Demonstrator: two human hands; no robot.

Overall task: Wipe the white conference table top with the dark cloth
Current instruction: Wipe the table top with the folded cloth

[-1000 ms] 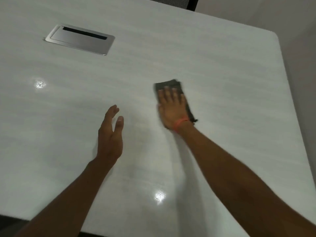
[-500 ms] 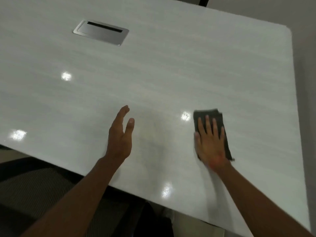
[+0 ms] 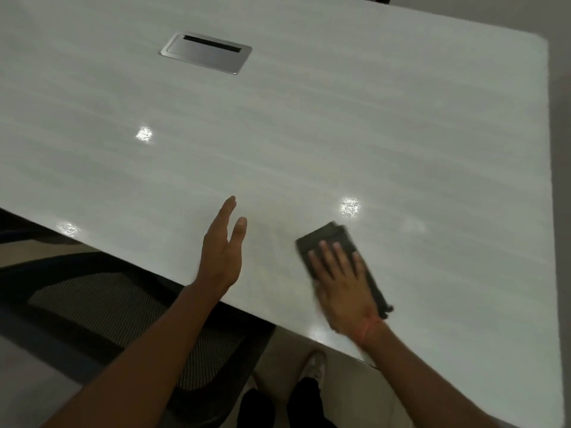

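Right hand [image 3: 343, 288] flat, fingers straight, pressing the dark cloth [image 3: 329, 239] onto the white worktop [image 3: 309, 134] near its front edge. Left hand [image 3: 221, 254] open, edge-on, holding nothing, well apart from the cloth. Metal cable hatch [image 3: 205, 53] set into the far side.

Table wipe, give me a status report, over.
Right hand flat, pressing cloth onto table near the front edge. Left hand open, holding nothing. Metal cable hatch far off, nothing in the way.
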